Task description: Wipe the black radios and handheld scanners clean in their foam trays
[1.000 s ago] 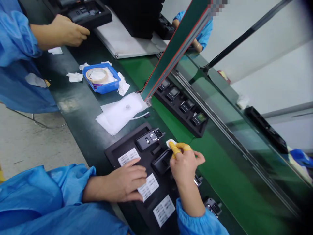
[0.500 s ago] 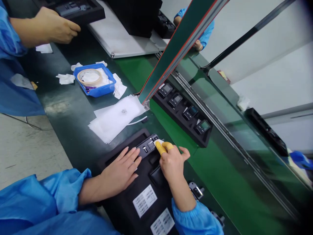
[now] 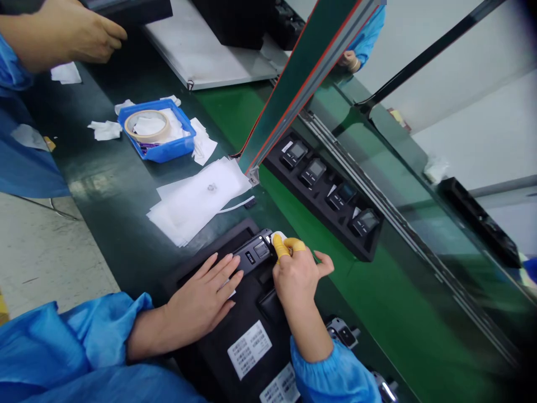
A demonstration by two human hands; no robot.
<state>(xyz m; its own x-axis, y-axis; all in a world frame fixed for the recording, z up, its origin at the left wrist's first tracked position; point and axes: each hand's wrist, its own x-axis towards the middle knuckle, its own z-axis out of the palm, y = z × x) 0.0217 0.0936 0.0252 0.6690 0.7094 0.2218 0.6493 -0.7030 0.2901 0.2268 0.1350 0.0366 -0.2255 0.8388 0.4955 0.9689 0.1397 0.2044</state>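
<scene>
My left hand (image 3: 201, 302) lies flat with fingers stretched out on a black tray (image 3: 235, 330), its fingertips touching a small black device (image 3: 254, 254) seated in the tray. My right hand (image 3: 297, 274) wears yellow finger cots and pinches a small white wipe (image 3: 277, 239) against the far end of that device. White barcode labels (image 3: 249, 349) are stuck on the tray near my right forearm. More small devices (image 3: 346, 334) lie at the tray's right side.
A second black tray (image 3: 325, 193) with several devices sits on the green conveyor belt. White sheets (image 3: 197, 198) and a blue bin (image 3: 157, 131) with a tape roll lie to the left. Another person's hand (image 3: 79, 36) holds a tray at top left.
My right hand moved from above the tray's middle to the device's far end and now presses the wipe there. My left hand slid from the labels up to the device.
</scene>
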